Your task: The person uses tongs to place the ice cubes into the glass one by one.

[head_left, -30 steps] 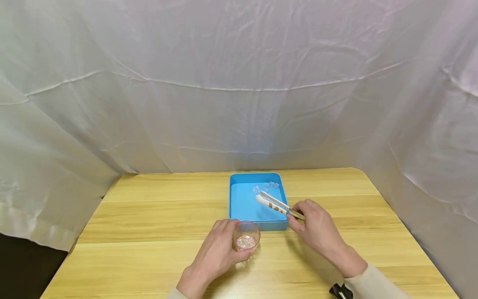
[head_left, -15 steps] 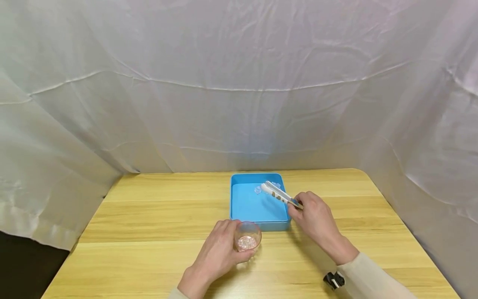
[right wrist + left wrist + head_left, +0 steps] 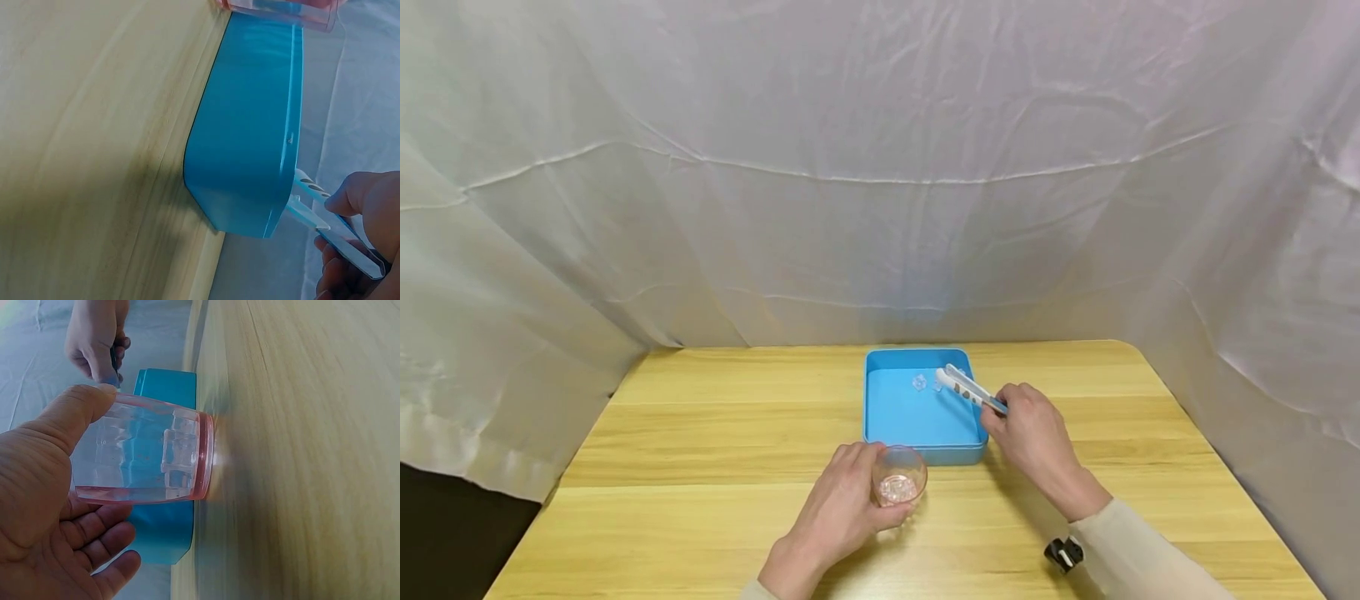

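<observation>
My left hand (image 3: 842,500) holds a clear, pink-tinted cup (image 3: 900,467) near the blue tray's front side. Clear ice-like pieces lie at the cup's bottom, and its base meets the table in the left wrist view, where the thumb (image 3: 75,412) presses near the rim. Metal tongs (image 3: 964,388) with white patterned ends are gripped in my right hand (image 3: 1037,437). Their tips reach into the blue tray (image 3: 925,455), close to clear acrylic ice pieces (image 3: 919,382). The tray wall (image 3: 244,125) hides the tips in the right wrist view; whether they pinch a piece I cannot tell.
A light wooden table (image 3: 700,467) carries everything. Pale curtains (image 3: 880,233) hang behind it and along both sides. Beneath the right sleeve a small black device (image 3: 1063,554) shows near the wrist.
My right hand has carried the tongs back and to the right inside the tray, toward the pieces at its far right. The left hand and cup have stayed nearly still.
</observation>
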Demonstrator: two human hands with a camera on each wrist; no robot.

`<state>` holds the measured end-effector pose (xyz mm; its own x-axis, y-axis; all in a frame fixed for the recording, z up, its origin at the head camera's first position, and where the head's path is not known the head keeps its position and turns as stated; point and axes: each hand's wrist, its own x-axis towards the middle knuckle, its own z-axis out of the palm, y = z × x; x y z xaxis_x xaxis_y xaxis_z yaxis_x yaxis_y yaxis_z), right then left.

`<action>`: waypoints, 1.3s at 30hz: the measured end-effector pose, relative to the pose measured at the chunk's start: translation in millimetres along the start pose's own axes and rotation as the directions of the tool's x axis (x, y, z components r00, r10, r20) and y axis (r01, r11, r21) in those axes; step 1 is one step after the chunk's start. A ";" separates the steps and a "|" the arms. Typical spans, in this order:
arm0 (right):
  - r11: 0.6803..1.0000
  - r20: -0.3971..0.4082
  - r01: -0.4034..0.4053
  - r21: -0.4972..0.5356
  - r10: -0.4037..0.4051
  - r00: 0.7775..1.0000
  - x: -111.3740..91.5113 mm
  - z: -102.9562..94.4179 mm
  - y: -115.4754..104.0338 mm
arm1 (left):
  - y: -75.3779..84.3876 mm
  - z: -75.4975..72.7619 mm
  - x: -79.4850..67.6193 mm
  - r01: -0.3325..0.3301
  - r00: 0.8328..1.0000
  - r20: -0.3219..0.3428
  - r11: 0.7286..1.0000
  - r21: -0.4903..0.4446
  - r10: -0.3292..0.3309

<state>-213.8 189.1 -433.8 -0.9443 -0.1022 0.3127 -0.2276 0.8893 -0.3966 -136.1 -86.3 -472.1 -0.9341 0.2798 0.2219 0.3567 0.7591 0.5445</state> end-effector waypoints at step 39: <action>0.988 0.056 0.097 -0.121 -0.091 0.994 28.4 40.2 -17.3 | -1.0 2.9 1.8 0.000 1.000 -0.006 1.000 -0.002 0.000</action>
<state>-246.2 152.8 -452.7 -0.9314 -0.2075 0.2991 -0.2880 0.9225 -0.2569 -138.2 -84.8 -474.6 -0.9339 0.2763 0.2270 0.3569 0.7579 0.5461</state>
